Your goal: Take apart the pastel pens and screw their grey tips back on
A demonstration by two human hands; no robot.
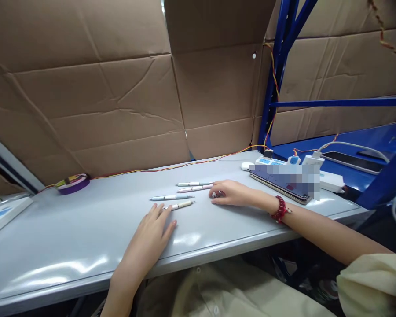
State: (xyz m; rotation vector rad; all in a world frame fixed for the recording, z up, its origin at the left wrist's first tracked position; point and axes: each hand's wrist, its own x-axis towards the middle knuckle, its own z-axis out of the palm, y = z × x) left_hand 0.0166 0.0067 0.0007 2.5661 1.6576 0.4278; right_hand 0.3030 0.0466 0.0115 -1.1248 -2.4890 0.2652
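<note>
Several pens lie side by side on the grey table point(69, 237): a grey-white pen point(193, 184) farthest back, a pink pen point(194, 189), a pale blue pen point(170, 197) and a cream pen point(181, 205) nearest me. My left hand point(150, 235) rests flat on the table with fingers stretched out, its fingertips touching the near end of the cream pen. My right hand point(231, 193), with a red bead bracelet point(279, 209) on the wrist, lies at the right end of the pink pen with fingers curled, touching that pen's tip.
A phone point(277, 182) lies right of my right hand, with a white power strip point(293, 165) and cables behind it. A purple tape roll point(73, 182) sits at the back left. Cardboard walls the back. A blue metal rack point(350, 103) stands at right.
</note>
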